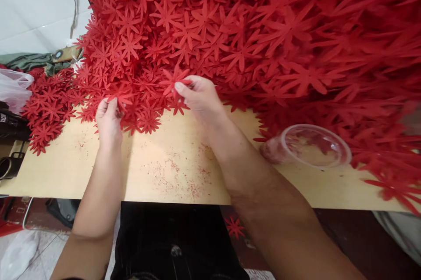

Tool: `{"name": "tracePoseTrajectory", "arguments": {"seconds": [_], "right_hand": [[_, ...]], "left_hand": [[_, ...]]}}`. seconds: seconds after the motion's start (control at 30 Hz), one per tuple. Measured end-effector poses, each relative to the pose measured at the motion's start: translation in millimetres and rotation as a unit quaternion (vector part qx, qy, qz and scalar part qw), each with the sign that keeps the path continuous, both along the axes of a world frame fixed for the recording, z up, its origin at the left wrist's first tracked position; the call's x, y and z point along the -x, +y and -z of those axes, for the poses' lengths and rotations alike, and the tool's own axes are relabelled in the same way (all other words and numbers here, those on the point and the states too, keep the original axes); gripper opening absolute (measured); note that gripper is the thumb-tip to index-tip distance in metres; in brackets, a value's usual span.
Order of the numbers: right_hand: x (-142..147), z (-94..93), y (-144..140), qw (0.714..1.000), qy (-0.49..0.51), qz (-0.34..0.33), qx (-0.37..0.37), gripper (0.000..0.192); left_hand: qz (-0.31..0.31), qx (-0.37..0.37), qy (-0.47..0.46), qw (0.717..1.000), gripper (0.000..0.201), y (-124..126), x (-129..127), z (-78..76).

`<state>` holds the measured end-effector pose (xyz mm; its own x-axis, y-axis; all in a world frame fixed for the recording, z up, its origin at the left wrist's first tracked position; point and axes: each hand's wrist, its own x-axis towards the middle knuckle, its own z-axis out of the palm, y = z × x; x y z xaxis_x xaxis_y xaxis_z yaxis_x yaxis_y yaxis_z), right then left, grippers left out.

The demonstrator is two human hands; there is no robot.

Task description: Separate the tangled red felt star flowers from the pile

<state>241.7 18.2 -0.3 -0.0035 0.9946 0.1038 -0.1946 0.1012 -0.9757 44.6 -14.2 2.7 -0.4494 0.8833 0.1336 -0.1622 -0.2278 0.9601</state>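
My left hand (pixel 109 115) pinches a red flower-shaped cutout (pixel 123 97) between thumb and fingers, over the front edge of a big heap. To its right, my right hand (pixel 199 94) grips another red flower-shaped cutout (pixel 174 79), its thumb pressed on the petals. Both cutouts have narrow pointed petals around a centre. Behind the hands rises the heap of the same red cutouts (pixel 204 21), its right part blurred. What the fingers cover of each held cutout is hidden.
A pale wooden tabletop (pixel 148 152) bears red crumbs. By my right forearm a clear plastic tub (pixel 315 146) lies tilted. A smaller pile of red cutouts (pixel 49 104) sits at the left. A mug (pixel 11 166) and a plastic bag (pixel 15 89) stand beyond it. One cutout (pixel 234 227) lies below the table.
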Motion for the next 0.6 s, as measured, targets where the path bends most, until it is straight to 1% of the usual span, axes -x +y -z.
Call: {"name": "tracePoseTrajectory", "arguments": {"seconds": [0.03, 0.1, 0.17, 0.27, 0.33, 0.37, 0.4, 0.47, 0.53, 0.6], "right_hand": [[-3, 0.5, 1, 1.0, 0.011, 0.008, -0.001, 0.021], [-3, -1.3, -1, 1.0, 0.021, -0.015, -0.006, 0.021], [4, -5.8, -9, 0.997, 0.02, -0.073, -0.014, 0.022], [21, -12.0, -24, 0.984, 0.026, -0.168, -0.043, 0.023], [31, -12.3, -30, 0.976, 0.032, -0.21, -0.049, 0.023], [34, -11.2, -31, 0.975, 0.031, -0.215, -0.043, 0.021], [36, -9.6, -31, 0.977, 0.026, -0.208, -0.033, 0.02], [36, -5.9, -28, 0.987, 0.01, -0.162, -0.012, 0.017], [32, -4.1, -23, 0.994, -0.005, -0.106, 0.002, 0.015], [28, -5.3, -20, 0.997, -0.013, -0.07, 0.014, 0.016]], "left_hand": [[-0.016, 0.006, -0.004, 1.0, 0.028, 2, 5, 0.3], [-0.013, 0.018, 0.001, 1.0, 0.028, 4, 9, 2.1], [0.017, 0.022, 0.014, 1.0, 0.027, 5, 7, 4.4], [0.054, 0.002, 0.019, 0.998, 0.029, 1, -6, 5.7], [0.079, -0.012, 0.016, 0.997, 0.031, -3, -16, 4.6], [0.091, -0.014, 0.016, 0.996, 0.031, -5, -20, 3.8], [0.103, -0.013, 0.015, 0.994, 0.03, -6, -23, 3.1], [0.114, -0.007, 0.013, 0.993, 0.027, -8, -26, 2.4], [0.1, 0.004, 0.013, 0.995, 0.025, -7, -22, 3.0], [0.068, 0.015, 0.028, 0.997, 0.022, -4, -14, 4.7]]}}
